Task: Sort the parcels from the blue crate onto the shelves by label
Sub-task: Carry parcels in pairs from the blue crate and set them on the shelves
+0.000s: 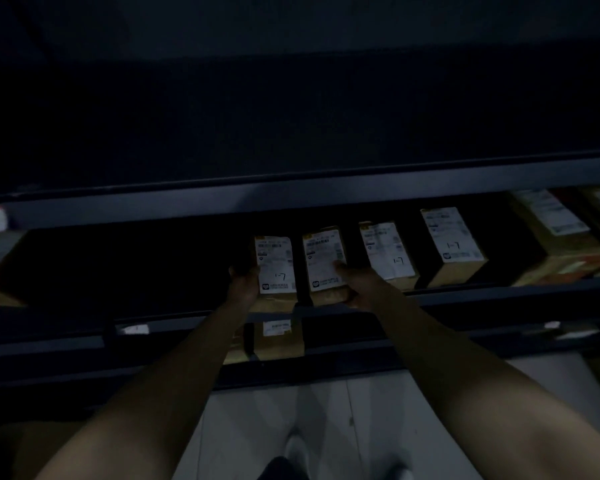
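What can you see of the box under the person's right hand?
The parcel is a small brown cardboard box, its top covered by a white printed label with barcodes and a corner logo. It sits label-up at the front of the dark shelf, a gap apart from the neighbouring parcel on its left. The right hand grips its right front corner, thumb on the label, hiding any handwritten number. The print is too dim to read.

L hand (243, 284) grips 1-7 parcel (276, 265), R hand (359, 287) grips next parcel (323, 259), on shelf (499, 293).

Very dim — soft blur, edges bowed.
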`<state>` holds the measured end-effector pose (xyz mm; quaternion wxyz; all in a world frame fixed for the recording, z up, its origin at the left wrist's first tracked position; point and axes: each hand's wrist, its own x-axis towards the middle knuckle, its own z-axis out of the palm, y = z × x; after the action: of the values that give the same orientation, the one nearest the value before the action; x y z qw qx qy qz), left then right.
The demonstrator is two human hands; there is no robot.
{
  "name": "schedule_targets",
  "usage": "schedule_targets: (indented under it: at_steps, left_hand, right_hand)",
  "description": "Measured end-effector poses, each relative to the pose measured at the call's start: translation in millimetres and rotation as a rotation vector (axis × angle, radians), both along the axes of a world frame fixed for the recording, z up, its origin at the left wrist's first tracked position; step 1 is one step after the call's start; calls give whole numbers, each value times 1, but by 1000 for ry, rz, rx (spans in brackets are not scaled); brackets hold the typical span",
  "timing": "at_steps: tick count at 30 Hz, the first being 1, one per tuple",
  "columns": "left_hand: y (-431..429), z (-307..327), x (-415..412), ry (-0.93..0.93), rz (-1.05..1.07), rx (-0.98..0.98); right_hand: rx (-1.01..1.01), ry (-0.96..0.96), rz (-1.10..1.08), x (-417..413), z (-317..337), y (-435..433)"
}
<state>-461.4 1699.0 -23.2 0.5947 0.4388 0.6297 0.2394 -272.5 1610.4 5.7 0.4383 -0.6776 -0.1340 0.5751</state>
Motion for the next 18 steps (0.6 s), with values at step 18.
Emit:
schedule_targets:
  at_steps: [18]
  left_hand:
    - [-79,85,93,500,-557,776]
  right_hand:
    - [2,-922,244,55,76,-64]
